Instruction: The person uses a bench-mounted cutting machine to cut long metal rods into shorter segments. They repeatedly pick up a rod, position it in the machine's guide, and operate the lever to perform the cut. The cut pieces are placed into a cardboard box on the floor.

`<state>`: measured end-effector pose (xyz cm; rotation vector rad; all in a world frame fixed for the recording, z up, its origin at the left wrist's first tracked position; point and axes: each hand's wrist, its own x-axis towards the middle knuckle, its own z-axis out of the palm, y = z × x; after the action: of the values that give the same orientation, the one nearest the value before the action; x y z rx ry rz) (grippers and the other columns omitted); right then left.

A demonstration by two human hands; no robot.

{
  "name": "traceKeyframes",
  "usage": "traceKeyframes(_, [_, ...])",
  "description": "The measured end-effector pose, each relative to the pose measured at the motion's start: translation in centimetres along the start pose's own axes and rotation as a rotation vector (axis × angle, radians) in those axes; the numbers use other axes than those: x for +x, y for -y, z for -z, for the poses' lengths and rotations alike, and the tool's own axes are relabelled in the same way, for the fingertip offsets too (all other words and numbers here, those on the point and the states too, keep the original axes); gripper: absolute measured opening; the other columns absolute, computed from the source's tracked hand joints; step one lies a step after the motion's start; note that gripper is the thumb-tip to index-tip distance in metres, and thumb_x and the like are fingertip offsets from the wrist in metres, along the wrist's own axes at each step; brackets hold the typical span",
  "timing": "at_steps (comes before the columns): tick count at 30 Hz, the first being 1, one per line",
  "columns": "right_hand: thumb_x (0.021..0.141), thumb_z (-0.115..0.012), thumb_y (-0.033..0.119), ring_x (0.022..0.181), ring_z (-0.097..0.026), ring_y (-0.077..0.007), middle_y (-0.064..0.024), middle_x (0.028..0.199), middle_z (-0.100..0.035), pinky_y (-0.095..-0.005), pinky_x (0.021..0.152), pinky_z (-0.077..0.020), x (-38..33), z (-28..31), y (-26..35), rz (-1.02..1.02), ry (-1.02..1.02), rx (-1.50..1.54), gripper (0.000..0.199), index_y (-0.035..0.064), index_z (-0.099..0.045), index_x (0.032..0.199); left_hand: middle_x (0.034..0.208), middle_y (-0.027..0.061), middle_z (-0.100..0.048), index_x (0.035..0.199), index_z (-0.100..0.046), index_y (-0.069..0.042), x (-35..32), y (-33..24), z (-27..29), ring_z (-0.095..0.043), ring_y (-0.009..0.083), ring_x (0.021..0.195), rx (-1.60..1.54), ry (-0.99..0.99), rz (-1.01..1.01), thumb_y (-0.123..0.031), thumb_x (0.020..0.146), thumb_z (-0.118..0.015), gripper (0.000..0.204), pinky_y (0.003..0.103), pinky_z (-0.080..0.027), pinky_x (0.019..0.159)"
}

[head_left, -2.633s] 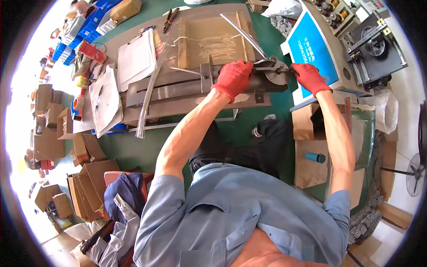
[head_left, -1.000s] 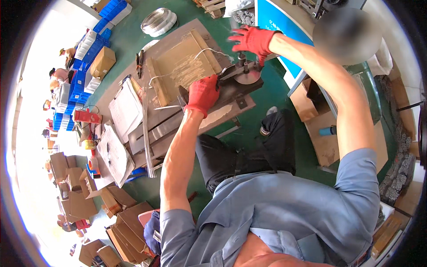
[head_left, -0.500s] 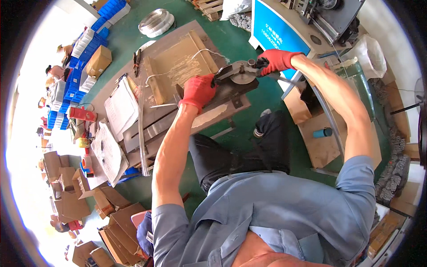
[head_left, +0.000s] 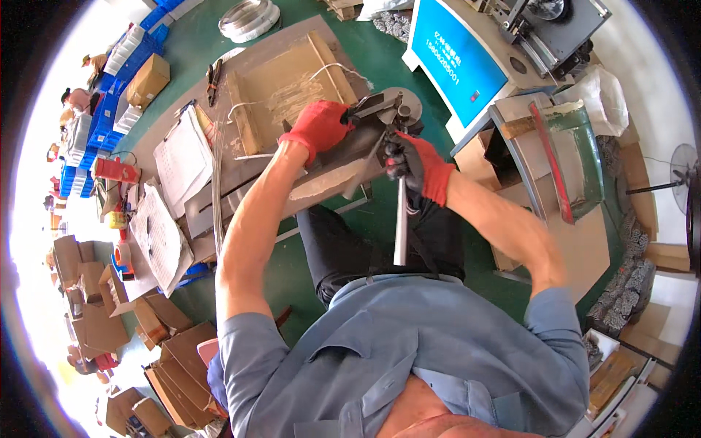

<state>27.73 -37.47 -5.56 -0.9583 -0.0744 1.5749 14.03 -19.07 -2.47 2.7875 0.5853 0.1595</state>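
Observation:
A bending tool with a round metal disc [head_left: 410,109] is mounted at the table's near right corner. My right hand [head_left: 420,164], in a red glove with a dark palm, is wrapped round its lever, a grey metal bar [head_left: 401,226] whose end sticks out toward my body. My left hand [head_left: 320,130], also red-gloved, is closed beside the tool's dark metal arm; its fingers hide what they hold. A thin pale rod [head_left: 255,156] lies on the table by my left wrist.
On the table [head_left: 197,146] are a wooden frame [head_left: 244,120], pliers [head_left: 213,82], long thin metal strips [head_left: 217,182], a clipboard with papers [head_left: 186,157] and a red tape roll [head_left: 122,254]. A blue-fronted machine [head_left: 456,58] stands right. Cardboard boxes [head_left: 98,325] lie at lower left.
My right hand has swung the lever round from the far right toward my body. The left hand has stayed beside the tool. The whole view has shifted slightly.

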Motion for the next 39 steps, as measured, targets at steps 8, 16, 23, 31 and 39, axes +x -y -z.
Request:
traceKeyframes(8, [0.095,-0.046,0.022,0.048,-0.034,-0.0123,0.0021,0.06,-0.04,-0.0264,0.044,-0.03,3.0,-4.8,-3.2,0.183,-0.115,0.253,0.026,0.0158,-0.042,0.07,0.096,0.0202,-0.067,0.108,-0.067,-0.008,1.2,1.8,0.9,-0.064,0.0366,0.09,-0.077,0.235,-0.043,-0.024,0.079,-0.059,0.035,0.043,-0.049,0.083])
traceKeyframes(16, [0.095,-0.046,0.021,0.048,-0.032,-0.0127,0.0024,0.06,-0.038,-0.0276,0.045,-0.0285,4.8,-6.1,-3.5,0.252,-0.208,0.272,0.025,0.0161,-0.041,0.07,0.1,0.0221,-0.065,0.104,-0.068,-0.006,1.8,1.1,2.4,-0.062,0.0371,0.095,-0.081,0.315,-0.093,-0.024,0.077,-0.061,0.033,0.044,-0.048,0.086])
traceKeyframes(23, [0.096,-0.043,0.018,0.047,-0.029,-0.0114,0.0023,0.057,-0.032,-0.0262,0.046,-0.0283,4.9,-7.3,-3.5,0.286,-0.243,0.259,0.029,0.014,-0.038,0.068,0.098,0.0221,-0.066,0.099,-0.067,-0.005,2.0,1.9,1.8,-0.063,0.0371,0.093,-0.137,0.277,-0.115,-0.024,0.078,-0.058,0.03,0.044,-0.048,0.083])
traceKeyframes(31, [0.093,-0.054,0.032,0.057,-0.041,-0.0136,0.0014,0.064,-0.042,-0.0277,0.052,-0.0352,6.4,-6.0,-4.4,0.303,-0.224,0.221,0.025,0.0156,-0.047,0.075,0.091,0.0243,-0.066,0.093,-0.068,-0.002,2.1,1.7,2.5,-0.064,0.0359,0.078,-0.232,0.344,-0.102,-0.023,0.077,-0.056,0.028,0.045,-0.048,0.073])
traceKeyframes(39, [0.094,-0.051,0.035,0.055,-0.04,-0.0134,0.002,0.062,-0.041,-0.0271,0.05,-0.0331,7.3,-7.1,-4.4,0.347,-0.232,0.257,0.028,0.0165,-0.045,0.074,0.09,0.0224,-0.067,0.093,-0.068,-0.002,2.9,1.7,2.6,-0.065,0.0343,0.08,-0.164,0.43,-0.091,-0.024,0.077,-0.057,0.029,0.044,-0.049,0.074])
